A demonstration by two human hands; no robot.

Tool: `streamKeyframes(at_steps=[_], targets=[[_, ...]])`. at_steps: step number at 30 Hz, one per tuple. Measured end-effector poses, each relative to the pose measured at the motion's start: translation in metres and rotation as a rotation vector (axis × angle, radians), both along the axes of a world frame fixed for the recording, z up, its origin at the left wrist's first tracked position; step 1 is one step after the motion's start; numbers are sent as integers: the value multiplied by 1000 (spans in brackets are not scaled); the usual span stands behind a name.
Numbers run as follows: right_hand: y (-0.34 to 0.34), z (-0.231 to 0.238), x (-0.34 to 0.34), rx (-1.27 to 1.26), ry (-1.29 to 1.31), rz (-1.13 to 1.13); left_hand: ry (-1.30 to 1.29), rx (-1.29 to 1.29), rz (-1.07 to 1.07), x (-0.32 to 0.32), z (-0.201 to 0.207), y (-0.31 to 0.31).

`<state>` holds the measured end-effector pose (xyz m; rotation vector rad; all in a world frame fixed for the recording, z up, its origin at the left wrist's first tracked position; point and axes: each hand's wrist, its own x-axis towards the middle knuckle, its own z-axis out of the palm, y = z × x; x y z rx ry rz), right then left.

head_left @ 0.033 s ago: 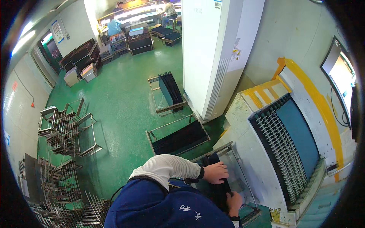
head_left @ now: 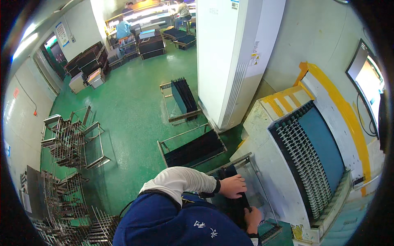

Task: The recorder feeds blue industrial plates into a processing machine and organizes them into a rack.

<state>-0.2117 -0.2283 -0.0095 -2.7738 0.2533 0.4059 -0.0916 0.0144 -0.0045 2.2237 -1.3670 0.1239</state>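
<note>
In front of me, low in the view, a metal rack (head_left: pixel 242 158) holds dark flat panels (head_left: pixel 238 208) standing on edge. My left hand (head_left: pixel 232 186) reaches across from the left in a white sleeve, its fingers curled over the panels' upper edges. Closer to me and further right, my right hand (head_left: pixel 253 219) is closed around the edge of the same dark panels, thumb upward. How many panels the hands hold cannot be made out. My body in a dark blue top hides the near part of the rack.
Right of the rack stands a roller conveyor machine (head_left: pixel 305 166) carrying a blue-green panel (head_left: pixel 322 143). Two racks of panels (head_left: pixel 195 149) (head_left: pixel 184 96) sit on the floor ahead, beside a tall white cabinet (head_left: pixel 219 61). Metal racks (head_left: pixel 67 141) are piled at left. People sit far off.
</note>
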Motion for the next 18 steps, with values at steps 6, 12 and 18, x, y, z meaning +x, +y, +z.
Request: streamKeyframes(at_steps=[6,12,18], targets=[[2,4,-1,15,12,-29,18,34,-2,0,1,0],[0,-2,-2,5,-29,-15,29,46,-7,1,1,-1],[1,2,-1,23,-17,-16,32,40,-5,0,1,0]])
